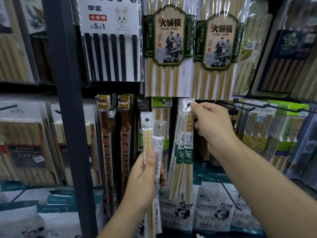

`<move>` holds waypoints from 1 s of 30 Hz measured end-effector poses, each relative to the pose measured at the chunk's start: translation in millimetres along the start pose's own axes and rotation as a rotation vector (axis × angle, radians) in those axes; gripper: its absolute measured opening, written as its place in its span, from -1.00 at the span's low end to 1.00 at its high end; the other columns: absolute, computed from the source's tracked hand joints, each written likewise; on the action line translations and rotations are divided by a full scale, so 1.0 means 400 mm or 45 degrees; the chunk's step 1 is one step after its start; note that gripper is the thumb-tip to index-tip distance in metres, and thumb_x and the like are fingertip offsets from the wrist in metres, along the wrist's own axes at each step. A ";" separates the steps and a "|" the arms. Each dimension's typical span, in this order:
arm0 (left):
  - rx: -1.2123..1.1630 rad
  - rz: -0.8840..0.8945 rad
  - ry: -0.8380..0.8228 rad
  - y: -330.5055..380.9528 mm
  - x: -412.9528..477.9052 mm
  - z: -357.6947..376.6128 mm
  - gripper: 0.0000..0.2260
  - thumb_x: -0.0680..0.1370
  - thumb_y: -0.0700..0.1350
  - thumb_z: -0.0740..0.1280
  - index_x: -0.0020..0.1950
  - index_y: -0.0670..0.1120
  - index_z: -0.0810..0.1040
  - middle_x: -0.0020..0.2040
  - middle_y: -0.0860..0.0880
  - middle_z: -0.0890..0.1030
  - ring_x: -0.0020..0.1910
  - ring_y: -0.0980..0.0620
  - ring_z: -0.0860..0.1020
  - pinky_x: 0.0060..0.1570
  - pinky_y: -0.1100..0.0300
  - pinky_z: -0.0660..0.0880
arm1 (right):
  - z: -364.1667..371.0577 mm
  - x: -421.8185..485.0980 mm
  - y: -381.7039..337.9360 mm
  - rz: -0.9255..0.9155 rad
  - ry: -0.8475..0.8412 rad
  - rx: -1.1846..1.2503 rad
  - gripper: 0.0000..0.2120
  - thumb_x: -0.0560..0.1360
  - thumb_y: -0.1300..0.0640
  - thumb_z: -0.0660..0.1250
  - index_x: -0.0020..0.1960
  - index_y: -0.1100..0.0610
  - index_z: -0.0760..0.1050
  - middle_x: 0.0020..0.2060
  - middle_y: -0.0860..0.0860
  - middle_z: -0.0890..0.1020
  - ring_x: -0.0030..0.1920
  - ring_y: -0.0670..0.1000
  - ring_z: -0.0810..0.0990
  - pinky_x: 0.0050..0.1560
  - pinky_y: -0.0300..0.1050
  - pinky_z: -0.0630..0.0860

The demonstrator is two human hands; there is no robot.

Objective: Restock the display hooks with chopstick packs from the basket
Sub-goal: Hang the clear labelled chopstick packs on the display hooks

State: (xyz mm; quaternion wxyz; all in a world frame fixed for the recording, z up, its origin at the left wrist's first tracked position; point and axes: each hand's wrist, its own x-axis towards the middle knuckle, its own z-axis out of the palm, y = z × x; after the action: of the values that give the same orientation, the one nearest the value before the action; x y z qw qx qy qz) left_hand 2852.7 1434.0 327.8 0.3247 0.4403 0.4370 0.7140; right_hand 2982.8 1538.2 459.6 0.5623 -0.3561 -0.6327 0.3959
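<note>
At the hook (189, 104), right hand (212, 125) pinches hanging pack (188, 152); left hand (143, 181) grips two packs (148, 140).

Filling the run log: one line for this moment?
right hand pinches pack top at hook | left hand holds two spare packs

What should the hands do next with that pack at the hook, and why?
Probably the right hand should slide the green-label pack back along the hook: its hole sits right at the hook's tip, and the left hand holds more packs.
</note>
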 end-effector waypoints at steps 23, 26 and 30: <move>-0.009 -0.013 -0.004 0.001 0.003 0.000 -0.68 0.48 0.34 0.25 -0.15 0.14 0.59 -0.30 -0.02 0.57 -0.31 0.02 0.57 -0.29 0.17 0.58 | 0.033 0.058 0.102 -0.118 0.118 -0.183 -0.81 0.55 -0.02 0.45 -0.17 0.07 0.62 -0.36 -0.10 0.59 -0.36 -0.21 0.51 -0.20 -0.20 0.46; -0.025 -0.021 -0.010 0.001 0.002 0.000 -0.67 0.49 0.34 0.25 -0.11 0.12 0.60 -0.29 -0.03 0.58 -0.30 0.02 0.58 -0.28 0.17 0.59 | 0.026 0.043 0.106 -0.128 0.151 -0.191 -0.78 0.54 -0.06 0.45 -0.15 0.07 0.58 -0.32 -0.08 0.57 -0.34 -0.20 0.50 -0.21 -0.21 0.43; -0.022 -0.026 -0.010 0.003 0.001 0.002 -0.65 0.49 0.33 0.25 -0.04 0.08 0.60 -0.29 -0.02 0.58 -0.30 0.02 0.58 -0.28 0.16 0.59 | 0.022 -0.029 0.093 -0.169 0.104 -0.195 -0.71 0.55 -0.07 0.42 -0.18 0.12 0.52 -0.39 -0.14 0.48 -0.39 -0.20 0.42 -0.23 -0.18 0.44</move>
State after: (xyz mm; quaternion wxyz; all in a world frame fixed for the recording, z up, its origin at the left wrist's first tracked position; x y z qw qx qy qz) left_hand 2853.1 1434.2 329.4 0.3376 0.4358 0.4338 0.7127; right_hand 2975.4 1543.1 420.6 0.5839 -0.3712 -0.6597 0.2935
